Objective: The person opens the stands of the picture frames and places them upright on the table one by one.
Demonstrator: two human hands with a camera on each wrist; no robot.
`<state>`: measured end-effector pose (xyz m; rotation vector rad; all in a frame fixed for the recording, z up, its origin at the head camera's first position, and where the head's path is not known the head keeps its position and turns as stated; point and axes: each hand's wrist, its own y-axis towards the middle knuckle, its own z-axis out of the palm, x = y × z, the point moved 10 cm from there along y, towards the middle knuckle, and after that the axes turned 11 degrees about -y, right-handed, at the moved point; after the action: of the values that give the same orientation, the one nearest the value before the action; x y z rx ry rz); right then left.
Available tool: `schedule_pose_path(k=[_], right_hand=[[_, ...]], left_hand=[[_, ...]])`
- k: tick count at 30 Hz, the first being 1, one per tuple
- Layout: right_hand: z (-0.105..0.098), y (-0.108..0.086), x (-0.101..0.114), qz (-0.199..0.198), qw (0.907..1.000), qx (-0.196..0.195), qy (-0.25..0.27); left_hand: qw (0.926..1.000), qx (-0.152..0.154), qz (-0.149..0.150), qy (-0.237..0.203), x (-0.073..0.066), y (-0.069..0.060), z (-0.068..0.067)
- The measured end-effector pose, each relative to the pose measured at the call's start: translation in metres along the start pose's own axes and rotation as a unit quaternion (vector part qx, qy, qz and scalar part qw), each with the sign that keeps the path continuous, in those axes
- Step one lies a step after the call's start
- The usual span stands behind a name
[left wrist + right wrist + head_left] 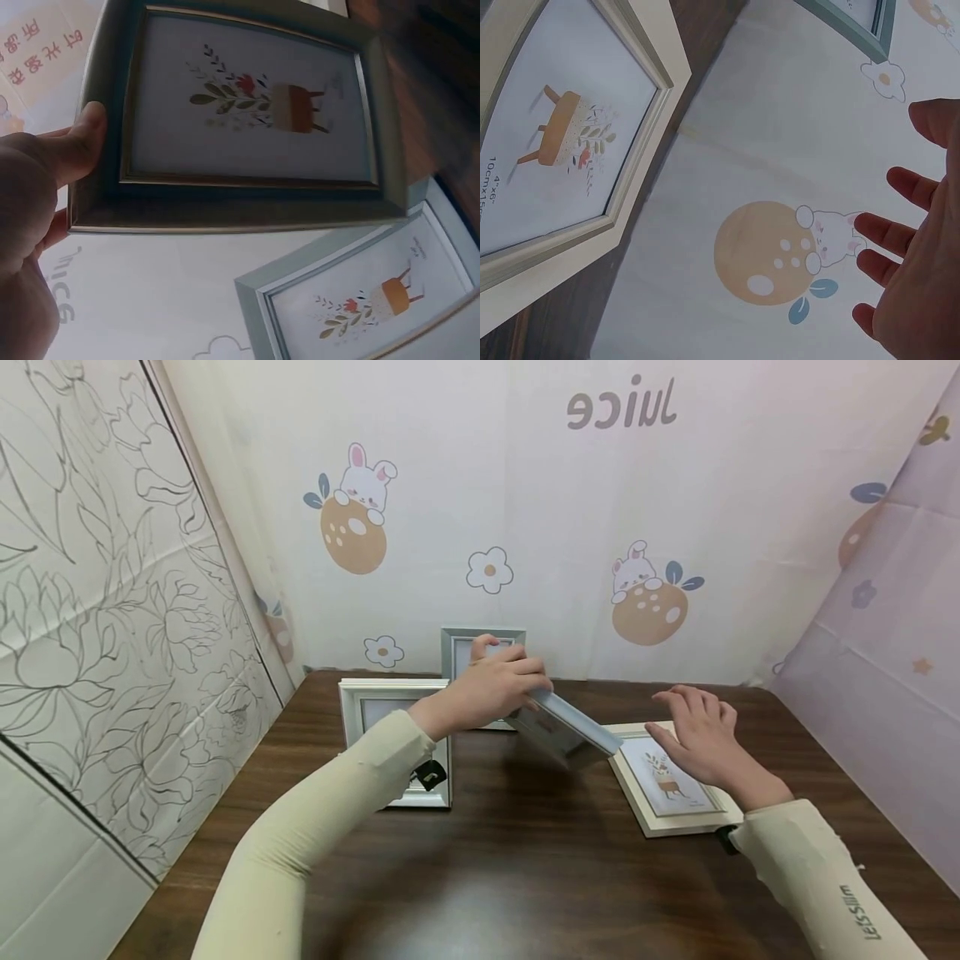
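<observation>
My left hand [495, 687] grips one edge of a blue-grey picture frame [573, 720], holding it tilted above the table. In the left wrist view the thumb of the left hand [37, 195] lies on the border of that held frame [247, 206], which shows a plant print. My right hand [701, 735] hovers over a cream frame [637, 793] lying on the table at the right, its fingers spread and slightly bent. The right wrist view shows the right hand [922, 240] holding nothing, apart from the cream frame [656, 45].
A white frame [350, 718] stands upright at the left, partly behind the left forearm. A grey-green frame [447, 647] stands at the back against the patterned wall curtain [525, 527]. The brown wooden table [525, 868] reaches to side walls at left and right.
</observation>
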<state>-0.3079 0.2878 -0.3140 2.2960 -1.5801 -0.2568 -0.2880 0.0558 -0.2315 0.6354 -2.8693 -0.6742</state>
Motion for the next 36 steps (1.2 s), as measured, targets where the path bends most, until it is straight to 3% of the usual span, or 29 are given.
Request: schedule_pose_path(k=[7, 19, 26, 36], right_hand=[[0.002, -0.002, 0.003, -0.015, 0.9998, -0.011, -0.008], [0.000, -0.009, 0.018, -0.088, 0.9941, -0.061, -0.012], [0.005, -0.011, 0.023, -0.093, 0.9946, -0.042, -0.016], [0.010, -0.013, 0.024, -0.102, 0.9941, -0.028, -0.023]], left_hand=[[0.9990, -0.028, 0.017, -0.032, 0.003, -0.006, -0.006], [0.9929, -0.081, 0.085, -0.023, -0.003, -0.023, -0.010], [0.9809, -0.137, 0.139, 0.001, -0.011, -0.036, -0.015], [0.9774, -0.152, 0.146, -0.017, -0.009, -0.044, -0.016]])
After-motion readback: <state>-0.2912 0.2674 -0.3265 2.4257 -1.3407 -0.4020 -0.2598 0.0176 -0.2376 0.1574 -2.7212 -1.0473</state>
